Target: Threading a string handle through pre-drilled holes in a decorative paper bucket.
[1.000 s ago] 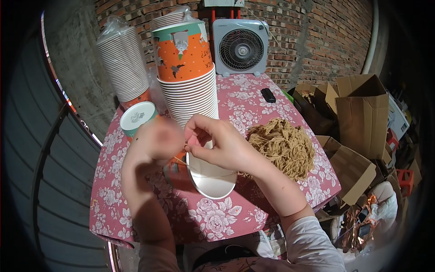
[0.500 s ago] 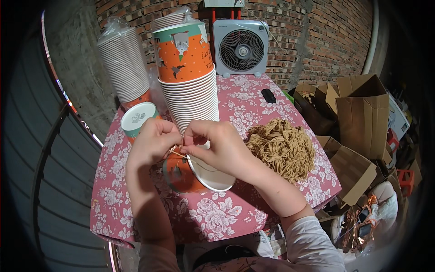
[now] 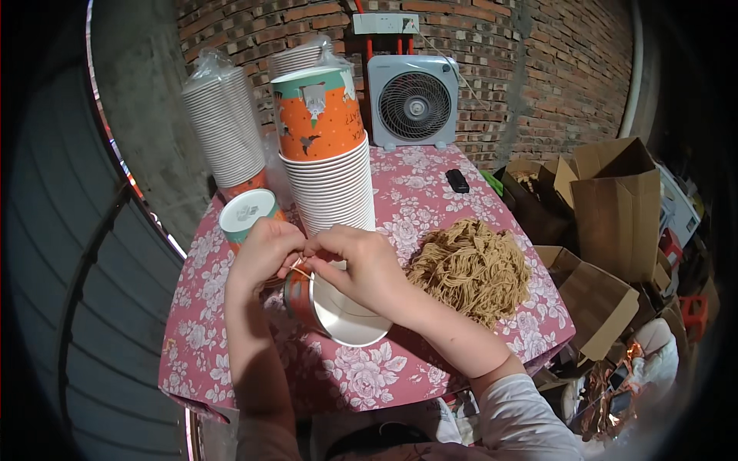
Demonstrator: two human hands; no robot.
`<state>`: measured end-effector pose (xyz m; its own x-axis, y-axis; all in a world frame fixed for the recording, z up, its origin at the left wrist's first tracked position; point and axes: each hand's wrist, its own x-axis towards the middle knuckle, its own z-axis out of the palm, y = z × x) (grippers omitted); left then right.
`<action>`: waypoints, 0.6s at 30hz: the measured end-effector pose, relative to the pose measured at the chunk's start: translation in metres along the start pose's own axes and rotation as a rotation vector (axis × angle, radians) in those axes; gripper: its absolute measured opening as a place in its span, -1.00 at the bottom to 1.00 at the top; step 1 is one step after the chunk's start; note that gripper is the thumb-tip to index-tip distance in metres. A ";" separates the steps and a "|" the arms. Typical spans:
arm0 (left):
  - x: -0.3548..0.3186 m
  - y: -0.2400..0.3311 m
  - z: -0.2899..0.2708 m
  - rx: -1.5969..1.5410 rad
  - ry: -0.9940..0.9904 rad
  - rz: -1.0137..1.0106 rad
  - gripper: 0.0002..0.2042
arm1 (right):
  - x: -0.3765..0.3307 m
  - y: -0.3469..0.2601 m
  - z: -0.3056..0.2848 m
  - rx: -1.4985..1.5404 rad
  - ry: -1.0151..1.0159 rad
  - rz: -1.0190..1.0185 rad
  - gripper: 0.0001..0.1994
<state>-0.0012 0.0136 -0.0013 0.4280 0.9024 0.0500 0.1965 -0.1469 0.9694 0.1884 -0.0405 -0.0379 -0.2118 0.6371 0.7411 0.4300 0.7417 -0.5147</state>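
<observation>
An orange paper tub (image 3: 299, 297) lies on its side in front of me, its white mouth facing me and to the right. Both hands are closed at its upper side, fingertips nearly meeting. My left hand (image 3: 264, 252) pinches a thin tan string (image 3: 300, 270), and my right hand (image 3: 360, 263) pinches at the same spot. The string crosses the tub's wall, and a strand shows inside the mouth. My fingers hide where its ends go. To the right lies a loose heap of tan strings (image 3: 470, 274).
A tall stack of paper tubs (image 3: 327, 184) stands just beyond my hands, beside a lidded tub (image 3: 247, 211) and a bagged stack (image 3: 224, 127). A box fan (image 3: 415, 104) and a small black object (image 3: 457, 181) are farther back. Cardboard boxes (image 3: 615, 207) crowd the table's right side.
The scene sits lower in the picture now. The tub has turned, so more of its white inside shows and less of its orange side. Both hands keep pinching close together.
</observation>
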 end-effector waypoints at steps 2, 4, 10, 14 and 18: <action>-0.001 0.003 0.000 0.016 -0.009 -0.022 -0.78 | -0.001 -0.001 -0.001 -0.092 0.004 -0.028 -0.84; -0.002 0.003 -0.004 0.018 -0.008 -0.030 -0.78 | -0.001 -0.004 0.001 -0.098 -0.001 -0.033 -0.83; -0.002 -0.002 -0.010 -0.045 -0.059 -0.033 -0.76 | -0.002 -0.006 0.001 -0.138 -0.011 -0.061 -0.84; -0.001 0.001 -0.007 -0.084 -0.141 0.018 -0.77 | 0.000 0.003 -0.002 0.008 -0.053 -0.039 -0.87; -0.002 -0.002 -0.020 -0.073 -0.271 0.052 -0.83 | 0.005 0.002 -0.007 0.200 -0.140 0.062 -0.89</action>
<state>-0.0202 0.0200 0.0010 0.6583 0.7515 0.0439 0.1080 -0.1519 0.9825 0.1947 -0.0375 -0.0321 -0.3162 0.6950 0.6458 0.2663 0.7184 -0.6427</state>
